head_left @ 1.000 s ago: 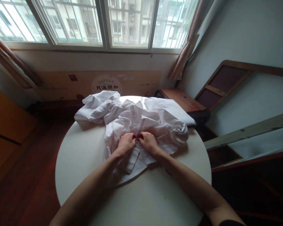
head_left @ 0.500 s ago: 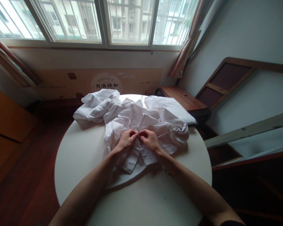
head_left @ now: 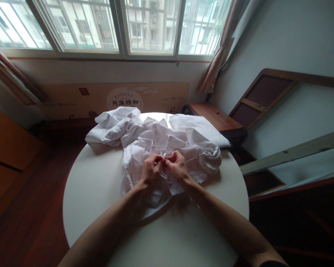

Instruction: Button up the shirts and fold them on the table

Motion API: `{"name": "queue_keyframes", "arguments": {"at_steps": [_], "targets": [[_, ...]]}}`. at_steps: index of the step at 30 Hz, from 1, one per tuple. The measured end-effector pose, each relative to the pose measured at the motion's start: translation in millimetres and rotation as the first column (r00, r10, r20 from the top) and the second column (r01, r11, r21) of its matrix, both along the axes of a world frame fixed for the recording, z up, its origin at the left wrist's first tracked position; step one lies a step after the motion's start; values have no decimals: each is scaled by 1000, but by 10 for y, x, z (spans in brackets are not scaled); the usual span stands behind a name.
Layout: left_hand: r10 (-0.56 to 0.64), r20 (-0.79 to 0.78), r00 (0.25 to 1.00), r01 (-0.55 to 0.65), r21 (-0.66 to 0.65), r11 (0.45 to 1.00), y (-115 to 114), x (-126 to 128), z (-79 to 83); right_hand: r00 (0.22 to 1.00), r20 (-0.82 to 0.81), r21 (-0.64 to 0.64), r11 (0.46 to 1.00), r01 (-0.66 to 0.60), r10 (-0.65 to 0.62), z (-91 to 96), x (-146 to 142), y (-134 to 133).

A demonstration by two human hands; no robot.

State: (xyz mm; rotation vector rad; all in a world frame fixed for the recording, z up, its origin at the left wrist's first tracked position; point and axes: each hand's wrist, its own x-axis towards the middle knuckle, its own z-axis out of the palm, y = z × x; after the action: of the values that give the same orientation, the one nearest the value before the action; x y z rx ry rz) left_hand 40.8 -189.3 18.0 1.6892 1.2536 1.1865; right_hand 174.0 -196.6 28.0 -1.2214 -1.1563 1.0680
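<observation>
A crumpled white shirt [head_left: 195,146] lies on the round white table [head_left: 91,185], its front opening towards me. Both hands meet over that front opening. My left hand [head_left: 152,167] is closed, thumb and fingers pinching the shirt's front edge. Touching it at the fingertips, my right hand [head_left: 177,165] pinches the fabric from the other side. A small fold of white cloth stands up between the fingertips. Any button there is hidden by my fingers.
More bunched white cloth [head_left: 114,126] lies at the table's far left. A flat folded white cloth [head_left: 199,128] rests at the far right edge. Beyond stand a wooden bench [head_left: 215,115], a printed cardboard panel [head_left: 161,92] and barred windows.
My fingers have drawn closer together and lifted the pinched edge slightly, with the left wrist turned more upright. The view has shifted a little; the shirt lies where it was.
</observation>
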Motion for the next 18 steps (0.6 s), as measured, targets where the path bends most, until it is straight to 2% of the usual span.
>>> {"name": "queue_keyframes", "arguments": {"at_steps": [4,8,10,12,14,15,16,17,18], "targets": [[-34,50,998,36,-27,999,-2,-11,-18,988,-146,-63,996,-68,58,-54,-1,59],[-108,21,994,109,-66,992,-24,19,3,995,-92,-58,998,-32,27,-78,-37,92],[-89,67,994,96,-109,989,-20,4,53,992,-121,-17,1000,12,-14,-24,-20,77],[-18,148,989,39,-145,989,9,-99,141,983,-175,10,999,48,-45,95,89,28],[123,256,959,-97,-114,989,57,-329,258,983,-161,47,995,92,-83,271,327,-53],[224,313,923,-211,-75,975,82,-488,320,989,-116,74,992,100,-91,372,493,-96],[346,365,864,-361,-30,932,105,-669,379,993,-51,112,987,116,-111,473,681,-134],[477,391,787,-521,8,854,120,-859,433,991,32,155,980,125,-131,570,877,-161],[609,391,690,-675,43,737,128,-1044,479,980,131,185,975,124,-149,658,1066,-172]]}}
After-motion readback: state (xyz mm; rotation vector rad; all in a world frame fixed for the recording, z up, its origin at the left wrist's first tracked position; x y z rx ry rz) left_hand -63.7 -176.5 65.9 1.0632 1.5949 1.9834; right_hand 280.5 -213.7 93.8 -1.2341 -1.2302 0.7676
